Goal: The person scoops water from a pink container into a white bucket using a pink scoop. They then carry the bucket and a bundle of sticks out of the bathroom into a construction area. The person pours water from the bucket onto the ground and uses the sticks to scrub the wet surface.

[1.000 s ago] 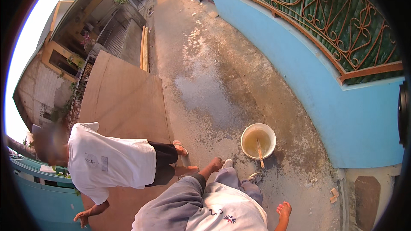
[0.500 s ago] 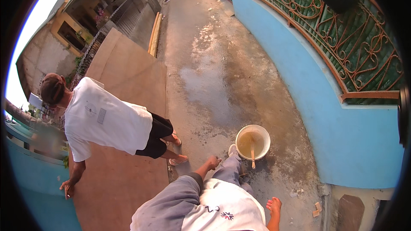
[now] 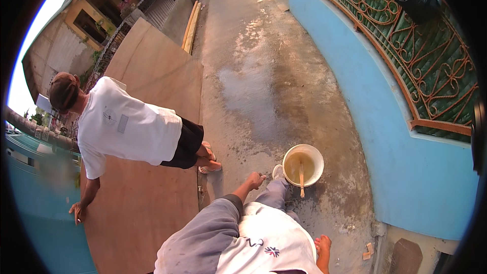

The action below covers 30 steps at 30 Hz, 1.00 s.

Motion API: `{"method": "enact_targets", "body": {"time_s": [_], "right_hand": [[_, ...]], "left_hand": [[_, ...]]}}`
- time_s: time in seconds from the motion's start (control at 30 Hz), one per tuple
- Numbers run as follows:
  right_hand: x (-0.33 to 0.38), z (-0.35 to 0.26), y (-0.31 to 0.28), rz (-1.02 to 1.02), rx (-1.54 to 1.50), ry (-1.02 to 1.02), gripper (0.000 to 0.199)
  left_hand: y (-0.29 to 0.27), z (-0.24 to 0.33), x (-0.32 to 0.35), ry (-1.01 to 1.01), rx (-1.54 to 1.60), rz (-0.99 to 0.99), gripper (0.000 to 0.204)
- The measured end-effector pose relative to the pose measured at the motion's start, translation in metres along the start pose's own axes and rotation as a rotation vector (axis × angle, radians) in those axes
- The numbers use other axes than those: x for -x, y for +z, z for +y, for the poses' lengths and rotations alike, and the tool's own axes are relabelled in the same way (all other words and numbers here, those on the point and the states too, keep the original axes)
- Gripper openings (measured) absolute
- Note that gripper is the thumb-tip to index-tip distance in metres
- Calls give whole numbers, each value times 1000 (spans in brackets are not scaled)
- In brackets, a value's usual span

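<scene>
"What's the ground like?"

"It's a rough gray lane (image 3: pixel 215 137) with a shiny wet patch (image 3: pixel 248 89). On the right is a blue wall (image 3: pixel 355 96) with a curly fence (image 3: pixel 395 30) on top. On the left is a big brown board (image 3: pixel 147 198), and another person (image 3: pixel 129 124) is next to it."

"Where's the pail (image 3: pixel 319 165)?"

"On the lane, just right of a shoe (image 3: pixel 278 171). It stands upright, its round mouth up, with cloudy water (image 3: pixel 291 165) inside."

"And the stick (image 3: pixel 302 178)?"

"One end is in the pail. It runs the same way as the lane, and its near end pokes over the rim, toward us."

"And the hands?"

"The left hand (image 3: pixel 254 180) is near the pail, fingers curled. I can't tell if it holds something. The right hand (image 3: pixel 323 247) hangs low, loosely open, fingers a bit bent, apart from the pail."
</scene>
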State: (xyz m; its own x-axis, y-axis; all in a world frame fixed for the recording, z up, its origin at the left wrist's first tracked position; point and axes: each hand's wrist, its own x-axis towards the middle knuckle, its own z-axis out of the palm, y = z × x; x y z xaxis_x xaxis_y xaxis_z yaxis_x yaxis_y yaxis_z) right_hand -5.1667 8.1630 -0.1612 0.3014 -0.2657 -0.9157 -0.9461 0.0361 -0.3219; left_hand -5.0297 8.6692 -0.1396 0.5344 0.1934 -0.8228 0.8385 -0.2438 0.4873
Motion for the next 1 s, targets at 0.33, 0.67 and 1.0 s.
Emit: {"method": "enact_targets", "body": {"time_s": [0.33,0.67,1.0], "right_hand": [[-5,-87,50,-4,150,-91,24],[-112,-68,45,-49,1532,-1511,23],[-74,-167,97,-488,776,-478,25]], "left_hand": [[-15,-36,14,-98,-6,58,47],[-24,-68,27,-60,214,241,48],[-32,-81,57,-252,297,202,51]]}}
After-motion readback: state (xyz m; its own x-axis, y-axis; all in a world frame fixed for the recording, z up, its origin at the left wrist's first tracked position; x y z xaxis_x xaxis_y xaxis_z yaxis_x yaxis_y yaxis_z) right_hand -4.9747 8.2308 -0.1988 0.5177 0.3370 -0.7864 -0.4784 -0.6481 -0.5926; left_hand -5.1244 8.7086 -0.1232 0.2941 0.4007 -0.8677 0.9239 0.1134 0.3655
